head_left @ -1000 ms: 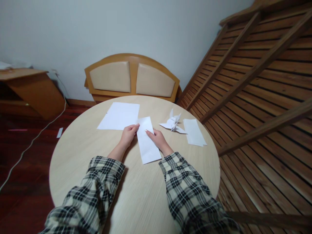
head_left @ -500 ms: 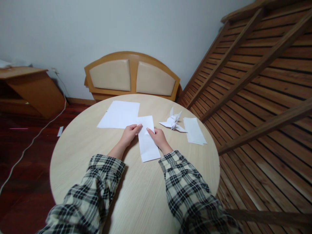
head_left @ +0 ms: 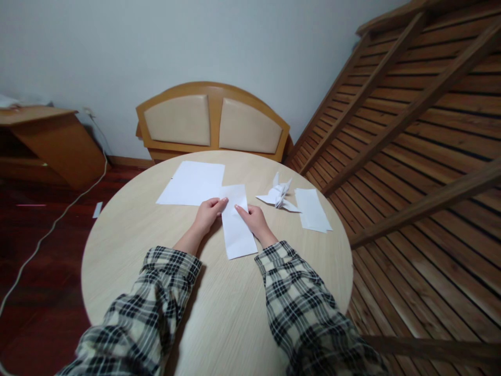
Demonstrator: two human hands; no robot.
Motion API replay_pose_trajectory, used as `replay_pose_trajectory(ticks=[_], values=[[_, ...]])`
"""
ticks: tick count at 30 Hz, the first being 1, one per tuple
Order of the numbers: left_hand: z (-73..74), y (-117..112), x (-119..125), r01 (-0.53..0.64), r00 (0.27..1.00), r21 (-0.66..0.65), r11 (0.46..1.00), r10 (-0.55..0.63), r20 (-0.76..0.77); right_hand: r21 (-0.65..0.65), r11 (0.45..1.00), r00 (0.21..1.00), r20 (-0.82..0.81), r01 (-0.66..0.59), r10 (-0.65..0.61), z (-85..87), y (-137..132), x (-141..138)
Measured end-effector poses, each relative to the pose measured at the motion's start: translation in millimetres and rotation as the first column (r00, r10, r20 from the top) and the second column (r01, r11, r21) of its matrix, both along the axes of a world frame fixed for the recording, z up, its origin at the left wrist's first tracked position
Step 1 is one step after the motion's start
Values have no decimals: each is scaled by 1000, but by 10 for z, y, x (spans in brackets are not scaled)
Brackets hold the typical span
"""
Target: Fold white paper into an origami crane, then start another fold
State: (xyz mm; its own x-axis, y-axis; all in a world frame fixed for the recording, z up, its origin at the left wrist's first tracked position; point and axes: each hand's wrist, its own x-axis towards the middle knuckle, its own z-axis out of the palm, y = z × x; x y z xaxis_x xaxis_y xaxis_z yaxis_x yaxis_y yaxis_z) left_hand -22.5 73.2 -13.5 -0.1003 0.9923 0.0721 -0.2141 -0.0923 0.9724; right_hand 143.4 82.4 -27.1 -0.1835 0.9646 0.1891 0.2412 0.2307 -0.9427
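A narrow strip of white paper (head_left: 238, 232) lies on the round pale wooden table (head_left: 156, 245), in front of me. My left hand (head_left: 207, 215) pinches the strip's left edge near its far end, fingers curled. My right hand (head_left: 254, 220) rests on the strip's right edge with its fingertips pressed down on the paper. The far end of the strip is bent up slightly between the two hands. Both sleeves are black-and-white plaid.
A flat white sheet (head_left: 191, 184) lies beyond my left hand. A folded paper crane (head_left: 278, 195) and another white strip (head_left: 312, 210) sit to the right. A wooden chair (head_left: 213, 125) stands behind the table. Slatted wooden boards (head_left: 410, 136) lean at the right; a cable runs over the floor at the left.
The strip has been drawn a little nearer and its far end has started to bend up between my fingers. Both hands stayed on it.
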Motion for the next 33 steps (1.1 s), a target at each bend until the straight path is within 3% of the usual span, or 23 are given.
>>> replay_pose_trajectory(ticks=[5, 15, 21, 24, 29, 33], values=[[49, -13, -1, -95, 994, 87, 992, 100, -45, -18, 999, 999, 18, -47, 47, 23, -18, -14], [10, -2, -42, -174, 980, 64, 983, 179, -83, -122, 984, 991, -22, -130, 129, 44, -28, -30], [8, 39, -54, -237, 971, 50, 970, 238, -17, -118, 983, 990, -6, -139, 139, 51, -34, -24], [2, 38, -76, -294, 943, 93, 951, 304, -134, -129, 978, 987, -13, -162, 162, 53, -34, -25], [31, -11, -91, -385, 829, 271, 882, 460, -318, -137, 971, 980, -27, -197, 195, 56, -33, -47], [20, -13, -92, -356, 834, 292, 888, 442, -330, -149, 972, 983, -50, -184, 178, 49, -24, -51]])
